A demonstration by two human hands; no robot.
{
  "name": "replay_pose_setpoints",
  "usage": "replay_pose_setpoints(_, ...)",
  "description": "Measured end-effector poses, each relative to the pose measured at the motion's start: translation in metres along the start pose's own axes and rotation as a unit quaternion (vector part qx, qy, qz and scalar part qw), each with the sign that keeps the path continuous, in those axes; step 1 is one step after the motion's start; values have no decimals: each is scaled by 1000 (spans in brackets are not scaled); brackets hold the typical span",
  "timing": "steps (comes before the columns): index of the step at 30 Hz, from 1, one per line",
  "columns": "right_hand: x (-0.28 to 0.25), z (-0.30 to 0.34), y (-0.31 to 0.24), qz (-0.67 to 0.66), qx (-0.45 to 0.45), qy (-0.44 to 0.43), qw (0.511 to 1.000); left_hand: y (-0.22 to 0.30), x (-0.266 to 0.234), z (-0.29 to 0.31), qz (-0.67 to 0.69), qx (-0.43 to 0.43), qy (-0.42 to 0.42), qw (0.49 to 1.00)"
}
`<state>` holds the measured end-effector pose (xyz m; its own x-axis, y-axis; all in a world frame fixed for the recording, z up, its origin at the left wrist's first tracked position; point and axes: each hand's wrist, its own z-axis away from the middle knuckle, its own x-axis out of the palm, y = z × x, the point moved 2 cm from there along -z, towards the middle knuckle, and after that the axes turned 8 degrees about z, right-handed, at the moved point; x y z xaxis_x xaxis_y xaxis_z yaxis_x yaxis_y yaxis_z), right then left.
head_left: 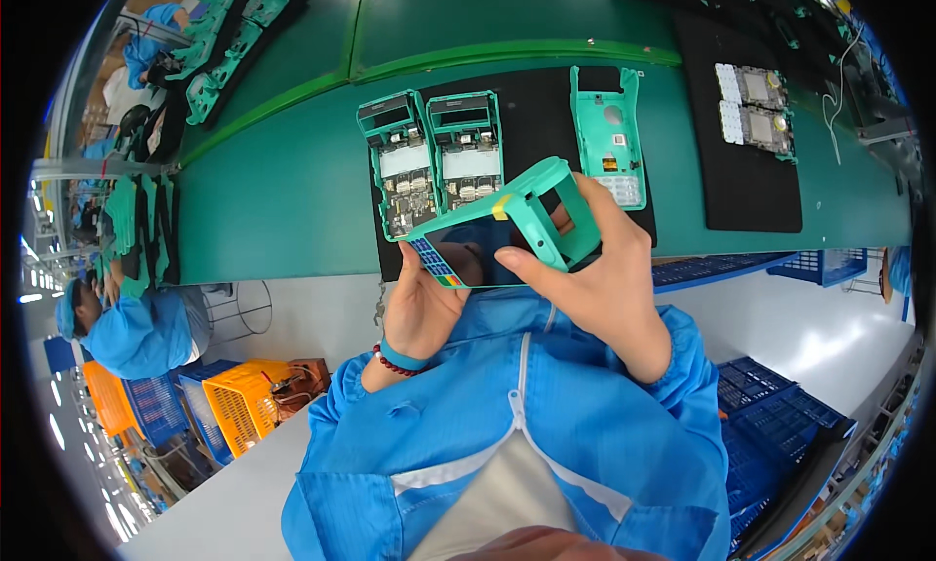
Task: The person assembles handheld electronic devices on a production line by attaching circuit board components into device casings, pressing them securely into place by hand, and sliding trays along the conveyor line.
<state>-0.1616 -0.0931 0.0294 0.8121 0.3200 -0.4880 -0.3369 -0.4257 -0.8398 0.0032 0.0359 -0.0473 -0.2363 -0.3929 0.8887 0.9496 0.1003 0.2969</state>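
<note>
Both my hands hold a green payment terminal (534, 207) tilted above the near edge of the bench. It has a dark screen, a blue keypad and a bit of yellow tape on its edge. My left hand (421, 309) supports the keypad end from below. At the other end, around the open box-shaped bay, the fingers and thumb of my right hand (619, 269) are closed. Just beyond lie two opened terminals (397, 156) with circuit boards showing. To their right is a green shell (614, 132) with a white key pad at its near end.
A black mat (536, 122) lies under the parts. Two circuit boards (760, 108) rest on another mat at right. Green housings (234, 54) stand far left. A co-worker (146, 327) in blue is at left, near orange crates (244, 405). Blue crates (770, 405) stand at right.
</note>
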Motion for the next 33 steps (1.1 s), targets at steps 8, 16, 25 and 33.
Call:
replay_pose_setpoints(8, -7, -4, 4, -18, -15, -8, 1000, -2, -18, -2, 64, -9, -96, 993)
replay_pose_setpoints(16, -34, -15, 56, 75, -33, 111, 990, 15, 62, 3, -612, 279, -182, 717)
replay_pose_setpoints(25, -164, -34, 203, -349, 290, 258, 853, -37, 64, -41, -807, 413, -284, 313)
replay_pose_setpoints(33, -152, -57, 183, -251, 191, 284, 905, -29, 67, -47, -805, 322, -227, 443)
